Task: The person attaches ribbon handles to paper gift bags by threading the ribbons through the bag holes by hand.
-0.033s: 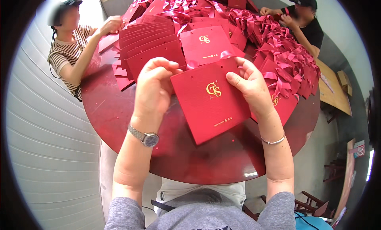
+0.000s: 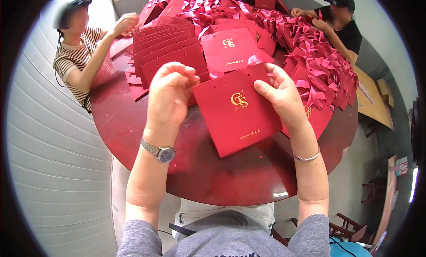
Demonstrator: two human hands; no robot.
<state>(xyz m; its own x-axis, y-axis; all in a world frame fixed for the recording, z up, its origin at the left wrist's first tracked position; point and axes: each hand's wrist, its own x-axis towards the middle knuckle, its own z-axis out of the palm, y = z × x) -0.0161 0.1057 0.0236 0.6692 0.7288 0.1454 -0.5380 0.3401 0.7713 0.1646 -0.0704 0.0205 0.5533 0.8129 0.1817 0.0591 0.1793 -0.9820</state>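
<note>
The square red bag (image 2: pixel 235 121) is tilted, its lowest corner stopping short of the worktop's (image 2: pixel 222 184) rounded near edge. The right hand (image 2: pixel 280 92) is clamped on the bag's upper right corner, thumb across the front. The left hand (image 2: pixel 168 95) curls just beside the bag's upper left corner; I cannot tell whether its fingertips pinch anything. Bare surface lies left of the bag and on its near side. Beyond the bag, room is tight: a second bag (image 2: pixel 230 55) sits just behind it, a fanned stack (image 2: pixel 171 57) beyond to its left, and a beribboned heap (image 2: pixel 317 75) to its right.
</note>
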